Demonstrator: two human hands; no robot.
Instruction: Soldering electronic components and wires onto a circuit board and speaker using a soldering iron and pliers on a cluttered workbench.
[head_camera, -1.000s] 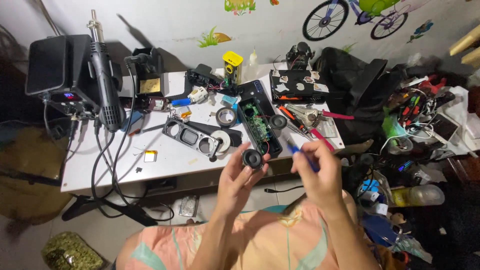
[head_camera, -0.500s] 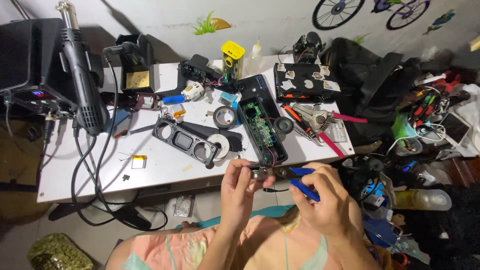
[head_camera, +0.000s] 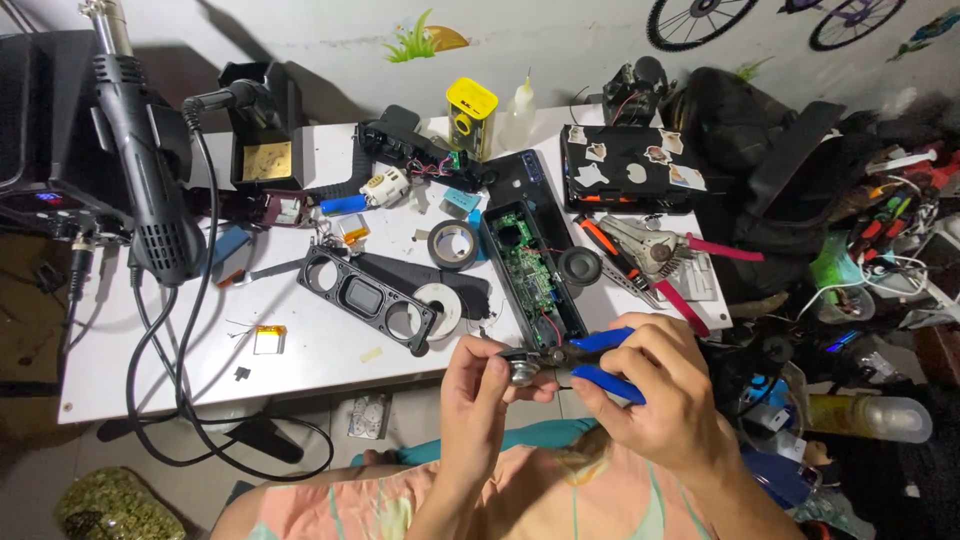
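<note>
At the near edge of the white counter (head_camera: 320, 350), just off its front lip: a small round speaker driver (head_camera: 522, 370), metal-backed and shiny, is pinched in the closed fingers of the left hand (head_camera: 480, 390); blue-handled cutters (head_camera: 600, 358) are gripped shut-fisted in the right hand (head_camera: 660, 400), long axis lying left-right, tips meeting the driver from its right side; both hands are almost touching. Just beyond, an opened black speaker casing (head_camera: 530, 265) is laid lengthwise away from the body, green circuit board exposed; a perforated black plastic grille (head_camera: 365, 298) is set to its left.

white table (head_camera: 330, 345) | on it: black speaker frame (head_camera: 368, 298); tape roll (head_camera: 453, 243); open circuit-board case (head_camera: 530, 265); yellow box (head_camera: 470, 110)
</note>
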